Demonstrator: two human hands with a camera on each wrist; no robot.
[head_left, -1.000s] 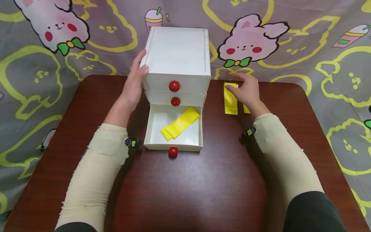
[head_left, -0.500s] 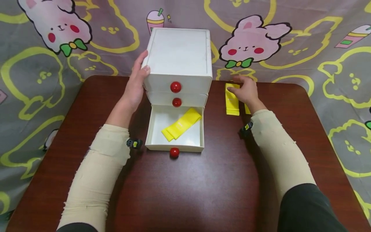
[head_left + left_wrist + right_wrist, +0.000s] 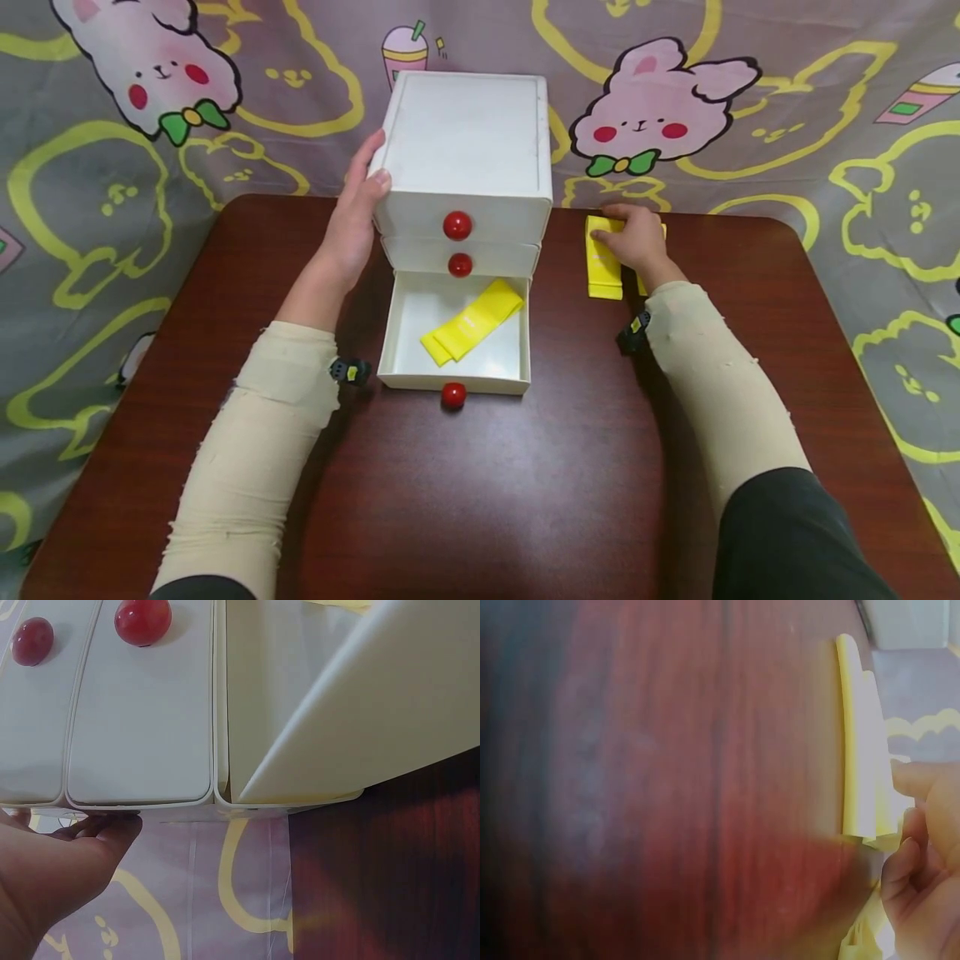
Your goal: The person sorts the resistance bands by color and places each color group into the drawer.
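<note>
A white drawer cabinet [image 3: 465, 137] with red ball knobs has its bottom drawer [image 3: 405, 379] pulled out. Inside that drawer lies a folded yellow resistance band [image 3: 472, 323] with small pale print. My left hand [image 3: 352, 221] presses on the cabinet's left side, thumb at its top front edge; the left wrist view shows the hand [image 3: 67, 870] along the side wall. To the right, my right hand [image 3: 639, 240] reaches over a second folded band [image 3: 603, 275], thumb on it and fingers near its far end. Another band [image 3: 642, 285] is mostly hidden beneath that hand.
Everything rests on a dark reddish wooden table [image 3: 487, 500]. A patterned cloth [image 3: 675, 108] hangs close behind the cabinet and round the sides. The bottom drawer's red knob [image 3: 453, 396] juts out toward me.
My right hand has lowered slightly onto the band, thumb and fingers nearer to it. The left hand stays on the cabinet. The whole head view has shifted a little.
</note>
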